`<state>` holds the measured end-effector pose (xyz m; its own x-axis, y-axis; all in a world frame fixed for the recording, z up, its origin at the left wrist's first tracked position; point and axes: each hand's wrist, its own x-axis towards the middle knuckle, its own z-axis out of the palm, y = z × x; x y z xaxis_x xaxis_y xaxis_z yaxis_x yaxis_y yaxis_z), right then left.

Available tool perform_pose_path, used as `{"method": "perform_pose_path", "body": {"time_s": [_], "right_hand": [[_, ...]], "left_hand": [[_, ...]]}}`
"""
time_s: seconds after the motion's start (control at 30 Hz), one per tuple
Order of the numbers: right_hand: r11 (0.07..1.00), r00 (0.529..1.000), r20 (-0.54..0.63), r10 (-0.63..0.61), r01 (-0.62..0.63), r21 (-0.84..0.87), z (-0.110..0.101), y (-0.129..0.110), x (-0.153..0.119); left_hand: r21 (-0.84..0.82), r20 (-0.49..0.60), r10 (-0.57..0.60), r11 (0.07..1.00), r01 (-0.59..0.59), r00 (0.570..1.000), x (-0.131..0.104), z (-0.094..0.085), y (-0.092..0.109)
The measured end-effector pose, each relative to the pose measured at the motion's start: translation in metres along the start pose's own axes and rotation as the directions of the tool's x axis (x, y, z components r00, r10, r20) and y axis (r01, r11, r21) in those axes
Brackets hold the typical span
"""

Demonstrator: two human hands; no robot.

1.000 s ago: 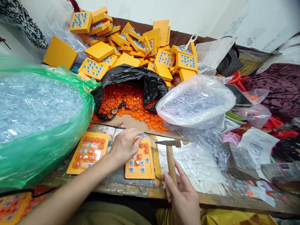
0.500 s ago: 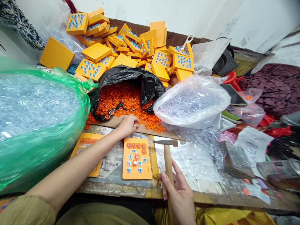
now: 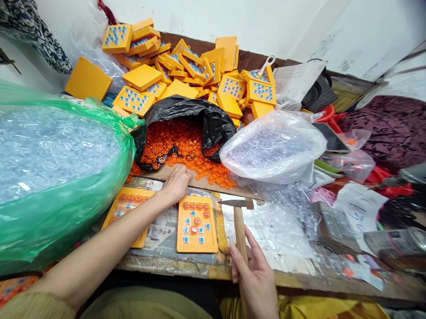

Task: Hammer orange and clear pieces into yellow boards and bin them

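Observation:
My right hand (image 3: pixel 255 279) is wrapped round the wooden handle of a hammer (image 3: pixel 239 226), whose narrow metal head points left over the bench. My left hand (image 3: pixel 177 182) is at the cardboard edge just in front of the loose orange plastic caps (image 3: pixel 212 171). Its fingers are bent together, and whatever is between them is hidden. Below it lies a yellow panel (image 3: pixel 209 244) with a row of orange caps along its top and several blue-and-clear switches lower down. Partly under my left forearm is a second yellow panel (image 3: pixel 138 243), also bearing orange caps.
Orange caps spill from a black plastic bag (image 3: pixel 173 105). A green bag (image 3: pixel 102 187) of clear pieces stands left, a white bag (image 3: pixel 265 173) of clear pieces right. Yellow panels (image 3: pixel 142 76) are heaped behind. Clear plastic bits (image 3: pixel 295 219) and a jar (image 3: pixel 400 243) are on the right.
My left hand has drawn back a little from the orange caps, toward me and to the left. The hammer stays in my right hand, almost unmoved. The view has shifted slightly.

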<state>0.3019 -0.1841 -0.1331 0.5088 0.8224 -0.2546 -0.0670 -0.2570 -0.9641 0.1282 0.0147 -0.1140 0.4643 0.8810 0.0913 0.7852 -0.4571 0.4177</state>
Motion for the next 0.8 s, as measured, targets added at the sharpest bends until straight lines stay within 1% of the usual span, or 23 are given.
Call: {"method": "perform_pose_path", "body": {"time_s": [0.1, 0.17, 0.2, 0.27, 0.33, 0.43, 0.53, 0.57, 0.67, 0.7, 0.73, 0.8], "right_hand": [[0.999, 1.000, -0.025, -0.019, 0.018, -0.037, -0.007, 0.006, -0.007], [0.989, 0.996, -0.033, -0.080, 0.075, -0.128, -0.015, 0.011, -0.013], [0.975, 0.993, -0.013, -0.121, 0.117, -0.191, -0.020, 0.013, -0.016], [0.924, 0.973, 0.071, -0.219, 0.230, -0.307, -0.030, 0.015, -0.020], [0.860, 0.937, 0.174, -0.301, 0.346, -0.375, -0.038, 0.014, -0.022], [0.773, 0.873, 0.300, -0.385, 0.483, -0.411, -0.041, 0.010, -0.024], [0.705, 0.805, 0.382, -0.454, 0.587, -0.398, -0.037, 0.005, -0.027], [0.695, 0.794, 0.377, -0.477, 0.603, -0.392, -0.035, 0.004, -0.028], [0.692, 0.800, 0.271, -0.536, 0.600, -0.401, -0.031, 0.000, -0.032], [0.686, 0.797, 0.267, -0.541, 0.602, -0.408, -0.031, -0.002, -0.033], [0.675, 0.791, 0.292, -0.538, 0.612, -0.413, -0.032, -0.003, -0.032], [0.655, 0.774, 0.399, -0.492, 0.631, -0.416, -0.035, -0.005, -0.030]], "left_hand": [[-0.062, -0.004, 0.056, 0.996, -0.056, 0.998, -0.027, -0.008, 0.019], [-0.163, -0.041, 0.132, 0.977, -0.137, 0.990, -0.052, -0.009, 0.032], [-0.215, -0.068, 0.164, 0.961, -0.175, 0.984, -0.064, -0.007, 0.038], [-0.267, -0.103, 0.202, 0.938, -0.223, 0.974, -0.085, 0.001, 0.047], [-0.254, -0.132, 0.208, 0.938, -0.235, 0.969, -0.099, 0.012, 0.052], [-0.242, -0.217, 0.187, 0.940, -0.239, 0.958, -0.107, 0.025, 0.054], [-0.276, -0.299, 0.161, 0.929, -0.247, 0.941, -0.108, 0.031, 0.053], [-0.287, -0.317, 0.155, 0.925, -0.250, 0.936, -0.108, 0.031, 0.052], [-0.310, -0.357, 0.146, 0.913, -0.264, 0.923, -0.108, 0.031, 0.052], [-0.317, -0.366, 0.144, 0.909, -0.269, 0.919, -0.109, 0.032, 0.052], [-0.328, -0.374, 0.141, 0.905, -0.273, 0.917, -0.109, 0.032, 0.052], [-0.357, -0.374, 0.120, 0.896, -0.262, 0.919, -0.110, 0.034, 0.053]]}}
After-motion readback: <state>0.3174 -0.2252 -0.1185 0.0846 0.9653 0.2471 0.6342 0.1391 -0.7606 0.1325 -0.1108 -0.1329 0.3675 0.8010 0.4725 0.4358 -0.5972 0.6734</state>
